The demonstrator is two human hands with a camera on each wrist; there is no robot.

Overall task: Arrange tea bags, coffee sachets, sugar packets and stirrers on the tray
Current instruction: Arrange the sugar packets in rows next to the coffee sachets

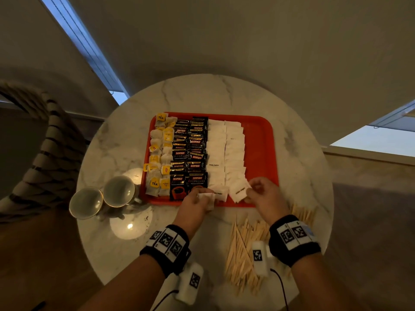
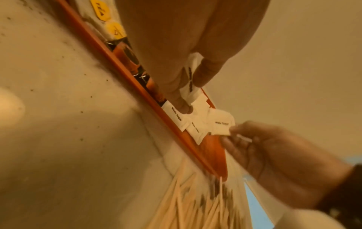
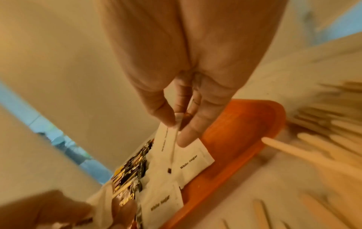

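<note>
Your right hand (image 1: 263, 194) pinches a sugar packet (image 1: 239, 191); your left hand (image 1: 195, 204) seemingly grips spares. Light, limp paper: hold edges.

You have a red-orange tray (image 1: 260, 140) on a white bench (image 1: 202, 95) veined in grey like marble. On the tray, the tea bags (image 1: 160, 153) are off-white with yellow tags, the coffee sachets (image 1: 189, 151) black with gold and red lettering, the sugar packets (image 1: 225, 151) plain white with small black print. The stirrers (image 1: 243, 250) are pale wood, your wristbands (image 1: 294, 240) black with black-and-white square markers.
</note>
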